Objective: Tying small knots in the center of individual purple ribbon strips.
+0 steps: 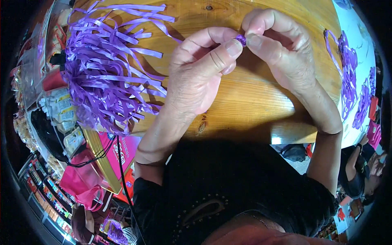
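Above the wooden table (237,104), my two hands meet at a small knotted or rolled piece of purple ribbon (241,39). Thumb and fingers of my left hand (204,63) pinch it from the left. On the other side, my right hand (283,51) has its thumb and forefinger closed at the right edge of the same piece. The fingertips cover most of it, so its exact shape is hidden. Beside my left hand lies a big heap of shiny purple ribbon strips (102,77), with loose ends spreading over the wood.
Bundles of purple ribbon (348,69) lie on a white marbled surface (347,134) at the right. Plastic packets (61,110) and a pink bag (81,179) crowd the left side. A black cord (122,171) hangs near my left arm. Other people (353,173) are at the lower edges.
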A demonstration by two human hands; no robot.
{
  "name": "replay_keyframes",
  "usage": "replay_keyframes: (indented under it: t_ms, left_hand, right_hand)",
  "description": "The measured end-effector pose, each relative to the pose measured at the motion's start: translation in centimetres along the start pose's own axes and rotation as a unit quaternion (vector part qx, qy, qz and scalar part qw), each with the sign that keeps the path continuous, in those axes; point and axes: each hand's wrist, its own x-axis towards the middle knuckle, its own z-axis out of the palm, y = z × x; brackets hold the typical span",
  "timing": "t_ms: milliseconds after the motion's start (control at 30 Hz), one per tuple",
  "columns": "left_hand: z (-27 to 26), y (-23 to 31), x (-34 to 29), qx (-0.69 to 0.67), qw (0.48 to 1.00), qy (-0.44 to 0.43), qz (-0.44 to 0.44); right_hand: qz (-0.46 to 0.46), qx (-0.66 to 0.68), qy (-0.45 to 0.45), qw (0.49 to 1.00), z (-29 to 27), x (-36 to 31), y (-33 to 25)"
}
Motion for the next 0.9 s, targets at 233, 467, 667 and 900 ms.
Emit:
replay_keyframes:
  t_ms: [233,467,667,900]
  left_hand:
    - [0.0,0.1,-0.1,0.022,1.000,-0.006,0.006]
    - [0.1,-0.1,-0.1,0.024,0.999,-0.005,0.022]
    - [0.2,0.0,-0.2,0.013,0.998,0.034,0.042]
    - [0.4,0.1,-0.1,0.097,0.987,0.087,0.089]
  right_hand:
    - [0.113,0.192,0.020,0.975,0.7,-0.2,-0.2]
    - [0.112,0.211,0.022,0.971,0.5,-0.2,0.2]
    - [0.070,0.089,0.033,0.993,-0.4,0.3,0.1]
    - [-0.057,-0.120,0.026,0.991,-0.4,0.8,-2.1]
